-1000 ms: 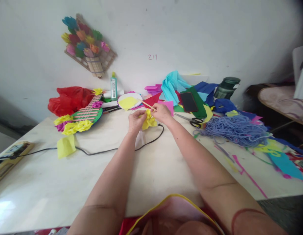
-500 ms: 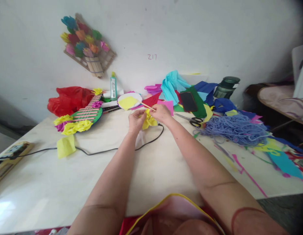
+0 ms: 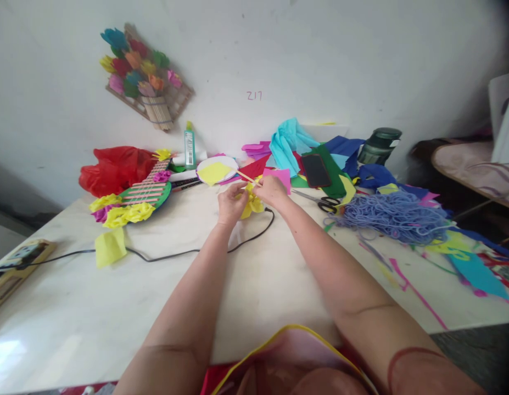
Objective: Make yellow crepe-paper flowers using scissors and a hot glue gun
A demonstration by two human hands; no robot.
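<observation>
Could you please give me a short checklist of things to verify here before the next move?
1. Left hand gripping the crinkled yellow paper: ok.
2. Right hand holding the thin stick: ok.
3. Stick's near end against the yellow paper: cannot tell, fingers hide it.
4. Scissors apart from both hands: ok, they lie to the right.
5. Black cord away from the left forearm: not ok, it passes beneath.

Hanging flower bouquet, power strip, black phone, green jar
</observation>
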